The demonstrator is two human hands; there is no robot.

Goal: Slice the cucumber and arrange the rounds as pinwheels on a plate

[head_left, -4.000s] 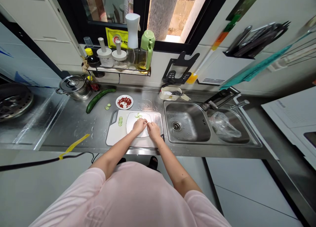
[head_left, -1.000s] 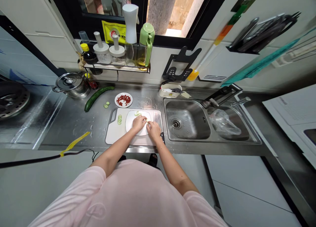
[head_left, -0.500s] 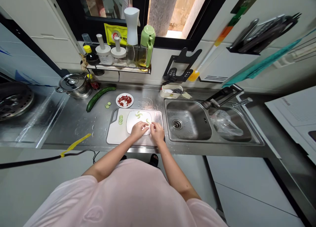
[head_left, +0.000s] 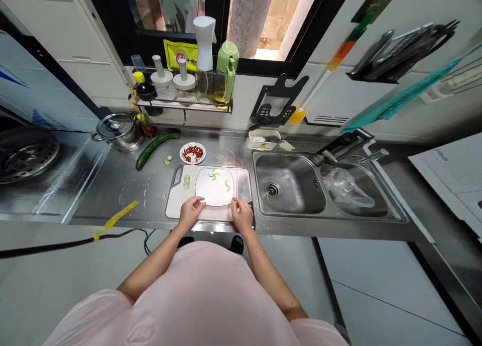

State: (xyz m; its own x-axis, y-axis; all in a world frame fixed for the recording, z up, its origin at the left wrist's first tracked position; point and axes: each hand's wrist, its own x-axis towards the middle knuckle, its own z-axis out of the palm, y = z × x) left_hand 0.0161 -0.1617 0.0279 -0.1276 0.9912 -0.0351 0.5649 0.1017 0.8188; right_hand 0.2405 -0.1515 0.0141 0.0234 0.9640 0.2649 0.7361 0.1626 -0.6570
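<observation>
A round white plate (head_left: 214, 194) lies on a white cutting board (head_left: 173, 210), with several thin cucumber slices (head_left: 213, 174) spaced out on its far half. My left hand (head_left: 191, 213) rests at the plate's near rim, fingers flat and holding nothing. My right hand (head_left: 242, 215) sits at the lower right of the rim, close to a kitchen knife (head_left: 243, 185) lying along the board's right side. A small stack of cucumber slices (head_left: 186, 182) stands at the board's left. Beyond the board lie a whole cucumber (head_left: 156, 150) and a small plate of chopped red chili (head_left: 193, 153).
The board sits on a wet stainless steel counter (head_left: 113, 185). To the right is a double sink (head_left: 286, 190) with a plastic bag (head_left: 348, 188) in its far basin. A steel pot (head_left: 118, 132) stands at left, below a shelf of bottles (head_left: 184, 105).
Both hands have moved apart and back from the plate's centre to its near rim, uncovering the slices on it. The view has shifted slightly.
</observation>
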